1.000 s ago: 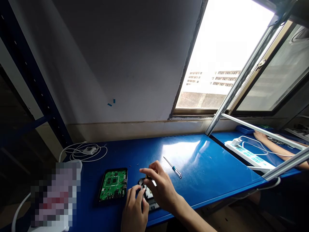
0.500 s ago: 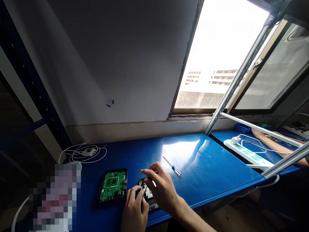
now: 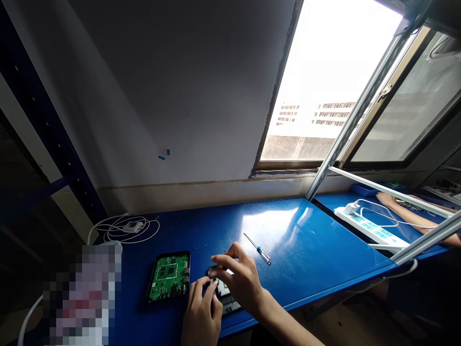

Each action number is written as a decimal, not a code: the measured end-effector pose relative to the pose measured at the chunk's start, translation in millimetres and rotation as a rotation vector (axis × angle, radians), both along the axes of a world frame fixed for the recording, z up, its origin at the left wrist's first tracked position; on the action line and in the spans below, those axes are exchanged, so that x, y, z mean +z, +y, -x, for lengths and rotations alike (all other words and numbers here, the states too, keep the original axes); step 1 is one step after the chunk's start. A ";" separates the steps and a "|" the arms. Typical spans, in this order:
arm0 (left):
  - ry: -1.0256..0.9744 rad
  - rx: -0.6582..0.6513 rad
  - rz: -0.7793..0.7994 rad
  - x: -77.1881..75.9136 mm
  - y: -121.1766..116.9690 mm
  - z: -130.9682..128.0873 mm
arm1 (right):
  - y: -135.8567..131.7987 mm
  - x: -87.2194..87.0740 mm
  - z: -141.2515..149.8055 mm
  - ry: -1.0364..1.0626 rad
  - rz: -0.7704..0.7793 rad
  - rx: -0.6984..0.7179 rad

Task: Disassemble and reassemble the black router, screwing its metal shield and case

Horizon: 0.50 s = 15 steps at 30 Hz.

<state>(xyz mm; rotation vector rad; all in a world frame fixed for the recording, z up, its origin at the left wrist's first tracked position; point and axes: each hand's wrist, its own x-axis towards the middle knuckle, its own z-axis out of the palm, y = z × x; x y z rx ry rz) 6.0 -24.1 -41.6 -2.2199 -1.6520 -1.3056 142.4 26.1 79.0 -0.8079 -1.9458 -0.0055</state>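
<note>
A black plastic cover [image 3: 230,305] with a pale plate inside lies at the table's front edge, partly hidden beneath both hands. My left hand [image 3: 202,307] is closed on the cover's left side, fingers bent over its edge. Above the cover, my right hand [image 3: 239,278] pinches a small yellow-and-dark thing [image 3: 221,266] between thumb and fingers; most of it is hidden, so I cannot tell its kind. To the left sits an open black case with a green circuit board [image 3: 168,275].
A screwdriver [image 3: 263,254] with a clear blue handle lies right of the hands. Tiny screws [image 3: 205,246] lie behind them. A coiled white cable [image 3: 144,235] is at back left. Beyond the metal frame are a power strip [image 3: 367,226] and another person's arm [image 3: 410,211].
My right hand has shifted very slightly, and more of the yellow on the pinched thing shows. My left hand and the circuit board case look nearly unchanged.
</note>
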 end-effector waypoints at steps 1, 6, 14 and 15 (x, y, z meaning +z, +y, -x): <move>-0.002 -0.001 -0.001 0.4 0.0 0.1 | -1.7 2.1 -0.6 -0.031 0.013 0.001; -0.019 0.004 -0.005 2.3 0.3 -1.2 | -14.3 9.6 -4.6 -0.135 0.146 0.157; -0.022 0.009 -0.003 2.8 -0.6 -1.0 | -5.2 -2.5 0.5 0.008 0.020 -0.010; -0.023 0.008 -0.004 3.6 -0.8 -0.9 | -5.1 -1.5 -0.3 -0.005 0.014 -0.024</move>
